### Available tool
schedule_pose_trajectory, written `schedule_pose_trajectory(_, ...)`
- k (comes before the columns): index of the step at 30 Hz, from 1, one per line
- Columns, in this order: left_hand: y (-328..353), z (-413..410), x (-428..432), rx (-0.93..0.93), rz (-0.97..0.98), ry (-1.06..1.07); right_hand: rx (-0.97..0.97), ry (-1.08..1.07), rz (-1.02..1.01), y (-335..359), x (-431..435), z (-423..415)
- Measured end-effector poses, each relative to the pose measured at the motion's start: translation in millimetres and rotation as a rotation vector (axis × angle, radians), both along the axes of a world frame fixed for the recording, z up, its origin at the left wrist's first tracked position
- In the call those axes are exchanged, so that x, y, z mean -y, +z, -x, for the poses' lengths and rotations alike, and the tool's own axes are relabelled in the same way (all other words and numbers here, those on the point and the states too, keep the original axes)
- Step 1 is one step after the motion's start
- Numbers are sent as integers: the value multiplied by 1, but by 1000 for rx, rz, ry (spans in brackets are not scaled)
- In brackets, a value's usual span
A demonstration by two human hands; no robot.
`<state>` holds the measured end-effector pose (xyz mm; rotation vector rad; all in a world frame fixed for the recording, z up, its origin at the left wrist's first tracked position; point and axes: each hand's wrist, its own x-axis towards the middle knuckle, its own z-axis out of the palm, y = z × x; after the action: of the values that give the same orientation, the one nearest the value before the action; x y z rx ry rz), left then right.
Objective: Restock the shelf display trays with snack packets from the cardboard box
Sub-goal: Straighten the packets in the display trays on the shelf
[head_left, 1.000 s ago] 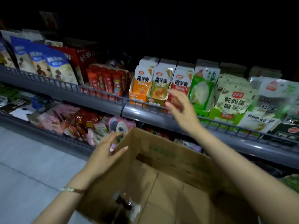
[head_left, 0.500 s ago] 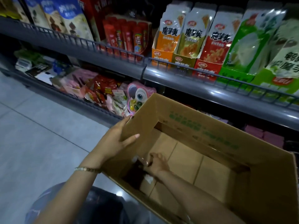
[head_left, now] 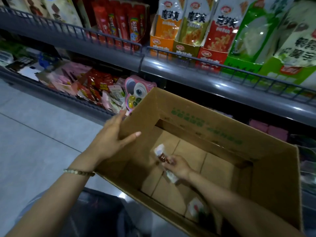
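One cardboard box (head_left: 213, 120) is open at the top. The left hand (head_left: 109, 139) pinches its left wall, thumb inside, fingers outside. Inside the box, the right hand (head_left: 179, 165) curls its fingers round one snack packet (head_left: 161, 153). A second packet (head_left: 196, 208) lies against the near wall. Five display trays (head_left: 211, 56) stand beyond the far wall.

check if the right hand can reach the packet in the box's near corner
Probably yes: the corner packet lies uncovered in the open cardboard box, though the right hand grips another packet.
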<state>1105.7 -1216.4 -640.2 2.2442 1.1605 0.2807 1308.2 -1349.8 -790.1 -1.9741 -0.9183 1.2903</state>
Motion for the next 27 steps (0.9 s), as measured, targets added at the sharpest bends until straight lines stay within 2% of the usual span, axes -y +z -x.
schedule_pose_trajectory(2,2,-7,5,-66,-307,-45,-99,-119,0,22,33,-31)
schedule_pose_trajectory(3,4,-16,10,-8,-422,-96,-145,-150,31,32,50,-42)
schedule_pose_trajectory(5,6,-43,25,172,-448,-220,-209,-173,127,38,83,-57)
schedule_pose_trajectory(7,-2,-75,45,201,-313,-376,-174,-185,215,32,109,-59)
schedule_pose_trajectory(8,-10,-92,54,119,-243,-458,-127,-178,256,26,119,-56)
schedule_pose_trajectory(11,-42,-128,77,-327,-17,-614,-30,-131,330,11,138,-40)
schedule_pose_trajectory(13,-66,-137,87,-514,187,-588,72,-104,362,2,147,-30)
schedule_pose_trajectory(14,-77,-137,90,-550,265,-539,123,-94,370,-2,150,-27)
schedule_pose_trajectory(18,-119,-117,94,-489,476,-318,187,-71,409,-8,156,-15)
schedule_pose_trajectory(21,-126,-103,97,-398,596,-242,243,-127,366,-9,158,-11)
schedule_pose_trajectory(24,-123,-95,99,-299,644,-115,152,-329,248,-1,146,-15)
schedule_pose_trajectory(27,-109,-100,102,-152,658,-37,58,-385,95,16,120,-28)
